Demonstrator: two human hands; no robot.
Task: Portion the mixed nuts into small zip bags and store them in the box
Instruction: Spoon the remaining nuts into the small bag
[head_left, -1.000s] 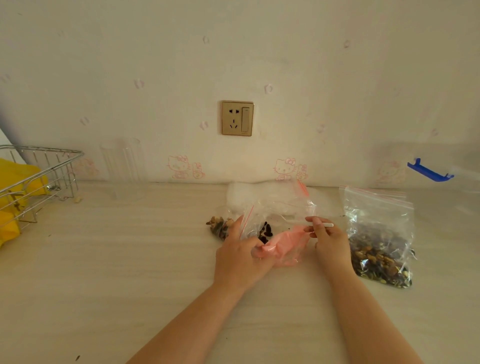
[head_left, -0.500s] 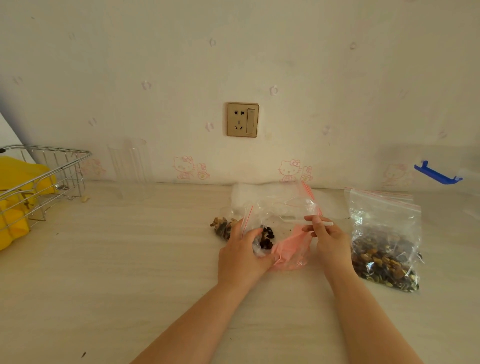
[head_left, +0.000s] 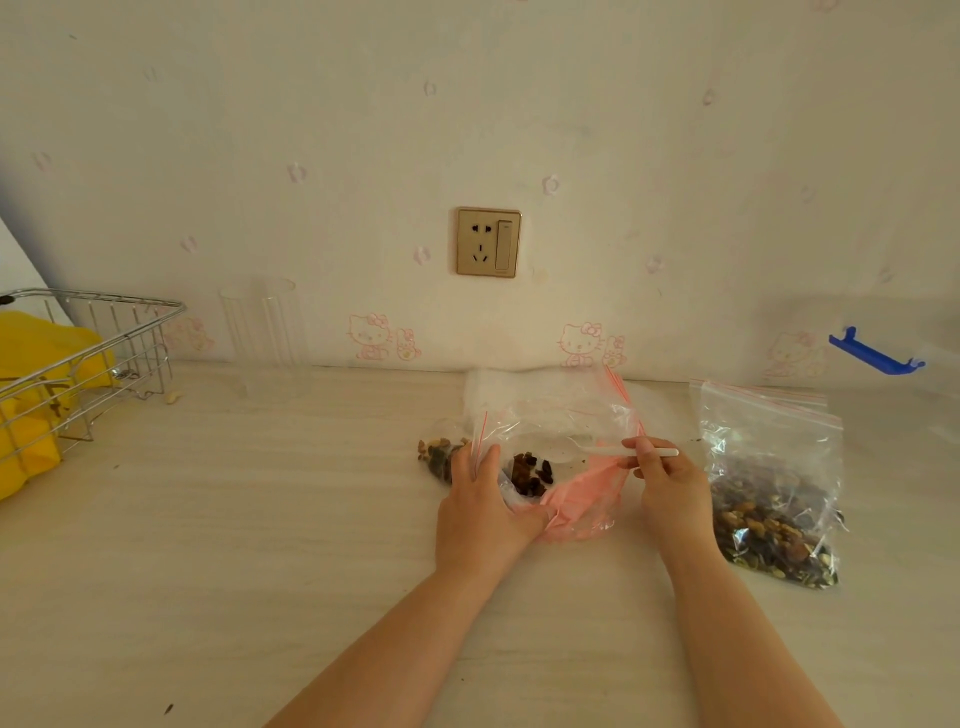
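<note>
Over the last second the dark clump of nuts (head_left: 530, 474) inside the small zip bag (head_left: 558, 447) has grown and now lies lower, closer to my left hand (head_left: 480, 512), where earlier only a few pieces showed near the thumb. The bag's mouth has spread wider and its red zip strip stands more upright. My right hand (head_left: 670, 480) has shifted slightly, with the white spoon (head_left: 631, 451) it pinches reaching a little further into the bag. My left hand has slid a little along the bag's near edge.
</note>
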